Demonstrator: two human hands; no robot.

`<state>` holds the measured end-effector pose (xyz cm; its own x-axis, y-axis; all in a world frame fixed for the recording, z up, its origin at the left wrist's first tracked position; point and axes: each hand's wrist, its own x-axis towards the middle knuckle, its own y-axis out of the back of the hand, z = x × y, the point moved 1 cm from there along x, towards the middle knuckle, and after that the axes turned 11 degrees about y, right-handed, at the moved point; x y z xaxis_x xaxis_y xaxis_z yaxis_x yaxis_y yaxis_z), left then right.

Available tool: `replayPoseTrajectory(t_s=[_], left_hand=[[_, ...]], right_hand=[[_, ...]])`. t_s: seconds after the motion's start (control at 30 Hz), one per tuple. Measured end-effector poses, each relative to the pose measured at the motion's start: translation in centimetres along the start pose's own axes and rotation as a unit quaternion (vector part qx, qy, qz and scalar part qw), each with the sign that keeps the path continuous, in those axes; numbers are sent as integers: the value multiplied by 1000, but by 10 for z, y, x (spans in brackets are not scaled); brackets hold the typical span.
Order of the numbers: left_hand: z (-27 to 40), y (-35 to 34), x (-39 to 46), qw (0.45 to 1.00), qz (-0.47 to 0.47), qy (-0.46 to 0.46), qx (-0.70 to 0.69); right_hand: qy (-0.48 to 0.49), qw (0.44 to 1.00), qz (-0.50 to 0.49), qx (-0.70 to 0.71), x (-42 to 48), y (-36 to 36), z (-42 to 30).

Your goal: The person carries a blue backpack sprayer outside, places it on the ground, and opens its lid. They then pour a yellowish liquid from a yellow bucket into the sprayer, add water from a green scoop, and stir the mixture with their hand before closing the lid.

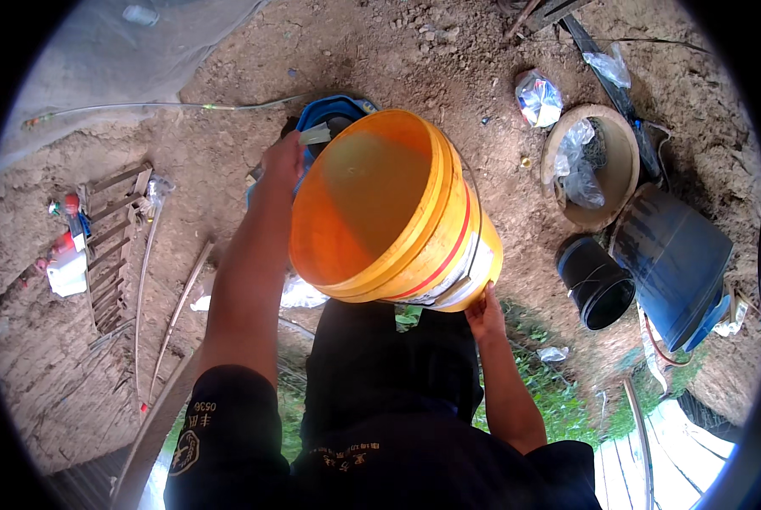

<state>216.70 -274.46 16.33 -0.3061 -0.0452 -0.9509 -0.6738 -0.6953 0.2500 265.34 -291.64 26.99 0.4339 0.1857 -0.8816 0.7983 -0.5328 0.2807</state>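
A yellow plastic bucket (431,255) with a wire handle is tilted in front of me, its mouth towards the upper left. Inside it a cloudy, brownish area (380,185) looks like liquid. My right hand (486,313) grips the bucket at its lower edge, near the base. Beyond the bucket's rim, my left hand (283,160) is closed on a pale translucent piece (317,134), whose kind I cannot make out. That piece is over a blue plastic container (331,108) with a dark opening, partly hidden by the bucket and my left arm.
At the right are a round basin (562,207) holding plastic bags, a black bucket (594,280) on its side and a large blue tub (670,261). A wooden ladder-like rack (109,248) and several bottles (68,255) lie left. A thin tube (183,104) crosses the soil above.
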Motion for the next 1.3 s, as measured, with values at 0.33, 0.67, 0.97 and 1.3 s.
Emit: replayPoseTrajectory(t_s=[0.33, 0.67, 0.97, 1.3], left_hand=[[5, 25, -25, 912, 62, -230, 335], [-57, 35, -288, 799, -312, -334, 391], [-86, 17, -310, 793, -108, -462, 382], [-82, 14, -325, 773, -126, -496, 375]], right_hand=[[-7, 1000, -16, 5, -2, -8, 0], [-9, 999, -43, -13, 6, 4, 1], [-14, 999, -46, -12, 20, 7, 3], [-25, 999, -29, -9, -13, 5, -2]])
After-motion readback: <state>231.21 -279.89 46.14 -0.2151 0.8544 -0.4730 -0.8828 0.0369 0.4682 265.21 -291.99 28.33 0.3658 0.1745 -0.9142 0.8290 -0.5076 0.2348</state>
